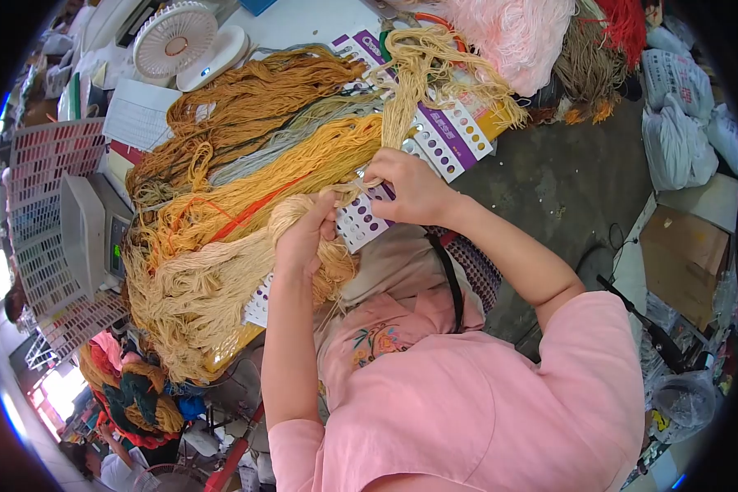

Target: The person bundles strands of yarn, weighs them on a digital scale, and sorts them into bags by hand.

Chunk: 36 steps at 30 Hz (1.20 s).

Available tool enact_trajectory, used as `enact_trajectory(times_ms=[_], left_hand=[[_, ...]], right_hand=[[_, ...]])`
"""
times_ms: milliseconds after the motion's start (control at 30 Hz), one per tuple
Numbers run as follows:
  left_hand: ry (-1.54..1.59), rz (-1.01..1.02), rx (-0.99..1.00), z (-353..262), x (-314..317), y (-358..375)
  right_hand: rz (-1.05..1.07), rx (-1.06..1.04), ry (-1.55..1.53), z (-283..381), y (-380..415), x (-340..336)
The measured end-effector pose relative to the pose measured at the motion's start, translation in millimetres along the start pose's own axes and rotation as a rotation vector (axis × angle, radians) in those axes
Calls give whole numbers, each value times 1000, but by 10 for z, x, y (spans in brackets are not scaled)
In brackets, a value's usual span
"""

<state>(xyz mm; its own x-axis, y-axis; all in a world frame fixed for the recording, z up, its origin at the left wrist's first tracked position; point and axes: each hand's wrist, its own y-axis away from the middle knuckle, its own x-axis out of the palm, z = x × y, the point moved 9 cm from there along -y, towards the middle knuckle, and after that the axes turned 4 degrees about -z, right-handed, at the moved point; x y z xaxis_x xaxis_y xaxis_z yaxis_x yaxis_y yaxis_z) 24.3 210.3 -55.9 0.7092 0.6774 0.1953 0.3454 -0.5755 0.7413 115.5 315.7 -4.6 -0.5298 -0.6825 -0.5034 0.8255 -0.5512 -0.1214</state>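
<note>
My left hand (305,234) is closed round a bundle of cream yarn (291,215) near the table's front edge. Just right of it, my right hand (406,184) has its fingers bent together on pale yarn strands that run between both hands. A beige skein (406,90) stretches up from my right hand across the purple and white cards. Below the hands lies a card with rows of holes (359,223). Yellow yarn (303,156) and a thin red-orange strand (250,215) lie to the left of my hands.
Brown yarn (262,82) covers the table's back, near a white fan (175,41). Pink yarn (508,33) is at the top right. A grey scale (90,230) and plastic basket (49,180) stand left. Plastic bags (679,139) and cardboard (681,254) are right. Another person (119,467) is at lower left.
</note>
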Motion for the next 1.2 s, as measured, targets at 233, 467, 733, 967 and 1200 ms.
enact_trajectory(times_ms=[233, 467, 733, 967, 1200], left_hand=[[563, 340, -31, -253, 165, 387], [-184, 276, 1, 21, 519, 56], [540, 414, -181, 55, 422, 46], [132, -26, -87, -127, 21, 214], [655, 100, 107, -762, -1229, 917]], right_hand=[[-57, -90, 93, 30, 1, -2], [-87, 229, -318, -237, 38, -24], [-50, 75, -619, -166, -33, -38], [54, 114, -709, -208, -67, 169], [142, 122, -456, -158, -56, 203]])
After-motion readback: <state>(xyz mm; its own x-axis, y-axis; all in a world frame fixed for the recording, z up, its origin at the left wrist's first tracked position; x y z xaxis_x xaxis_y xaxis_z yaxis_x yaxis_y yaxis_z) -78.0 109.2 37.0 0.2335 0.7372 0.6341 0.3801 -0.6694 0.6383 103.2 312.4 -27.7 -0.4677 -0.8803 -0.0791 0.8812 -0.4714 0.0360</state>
